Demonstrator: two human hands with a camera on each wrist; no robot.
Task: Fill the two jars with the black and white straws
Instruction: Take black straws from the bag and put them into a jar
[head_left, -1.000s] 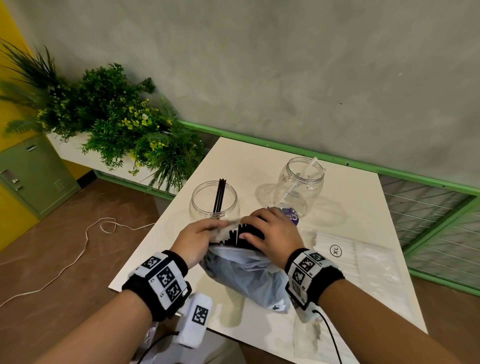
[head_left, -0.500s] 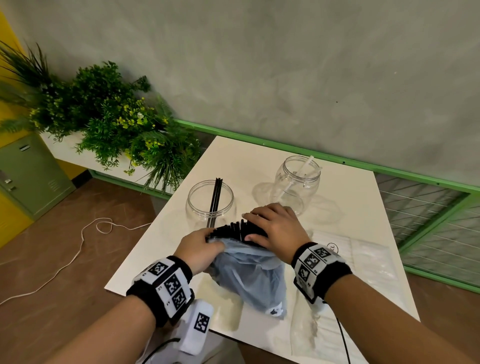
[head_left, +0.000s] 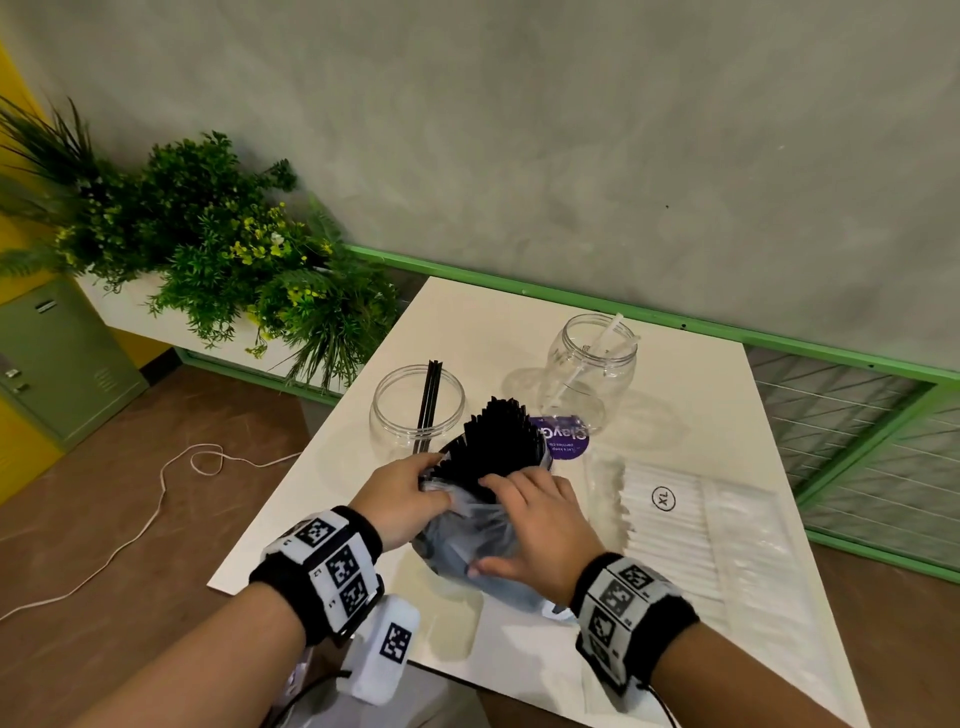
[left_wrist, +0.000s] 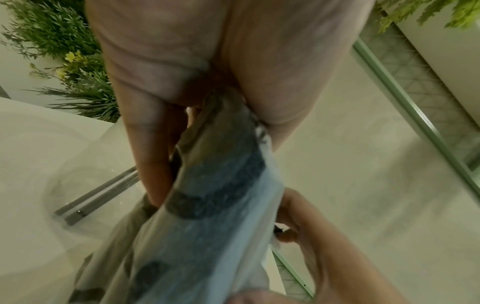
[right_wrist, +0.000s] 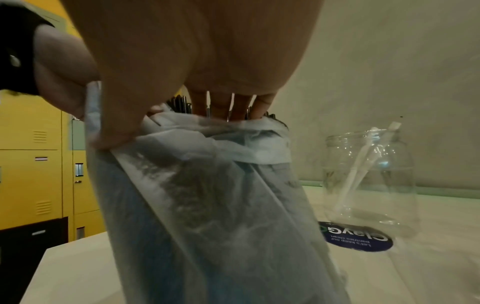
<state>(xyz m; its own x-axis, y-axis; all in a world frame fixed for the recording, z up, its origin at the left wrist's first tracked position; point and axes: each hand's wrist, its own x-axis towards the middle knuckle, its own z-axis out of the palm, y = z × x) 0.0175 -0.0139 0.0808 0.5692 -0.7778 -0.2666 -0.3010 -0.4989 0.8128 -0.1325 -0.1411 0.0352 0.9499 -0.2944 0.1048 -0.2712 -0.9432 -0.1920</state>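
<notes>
With both hands gripping the bag (head_left: 470, 540), left hand (head_left: 400, 499) at 9 o'clock, right hand (head_left: 530, 525) at 3, peel it down evenly so the black straws (head_left: 496, 441) stay bunched.

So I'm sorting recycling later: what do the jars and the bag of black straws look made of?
Both jars: clear and glossy; glass or plastic, can't tell. Bag: thin translucent plastic film, crumpling under both hands.

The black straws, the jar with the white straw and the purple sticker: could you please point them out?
black straws (head_left: 498, 436), head view, exposed bundle above the bag.
jar with the white straw (head_left: 597, 374), head view, clear wall.
purple sticker (right_wrist: 355, 239), right wrist view, printed face.
</notes>
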